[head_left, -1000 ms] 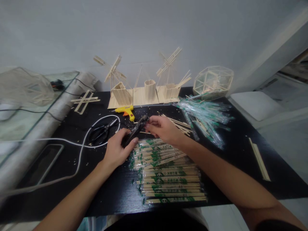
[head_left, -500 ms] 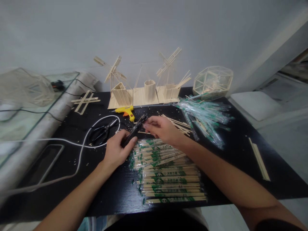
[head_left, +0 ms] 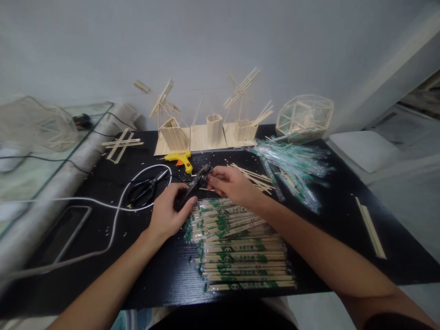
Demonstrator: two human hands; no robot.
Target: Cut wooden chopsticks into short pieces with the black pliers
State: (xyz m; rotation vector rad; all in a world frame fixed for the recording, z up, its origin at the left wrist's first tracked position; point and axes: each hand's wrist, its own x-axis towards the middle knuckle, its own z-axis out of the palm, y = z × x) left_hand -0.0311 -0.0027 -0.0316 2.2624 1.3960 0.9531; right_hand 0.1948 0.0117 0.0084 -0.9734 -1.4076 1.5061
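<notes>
My left hand (head_left: 170, 208) is wrapped round the dark handles of a pair of pliers (head_left: 193, 187), whose jaws point up and to the right. Beside those jaws, my right hand (head_left: 228, 183) has its thumb and fingers pinched together; whatever is between them is too small or hidden to make out. Wrapped chopsticks (head_left: 240, 250) lie in a layer below both hands. Loose sticks (head_left: 256, 178) are scattered just beyond my right hand, and a yellow glue gun (head_left: 180, 159) rests past the pliers.
Black scissors (head_left: 146, 189) lie inside a loop of white cable (head_left: 117, 215) at left. Stick-built windmill models (head_left: 172, 133) stand along the back. Empty plastic wrappers (head_left: 295, 160) are heaped at right, before a faceted stick frame (head_left: 305, 117). A few sticks (head_left: 371, 229) lie near the right edge.
The pliers have turned slightly in my left hand and look wider, with the jaws a little further apart. My right hand stays almost in place.
</notes>
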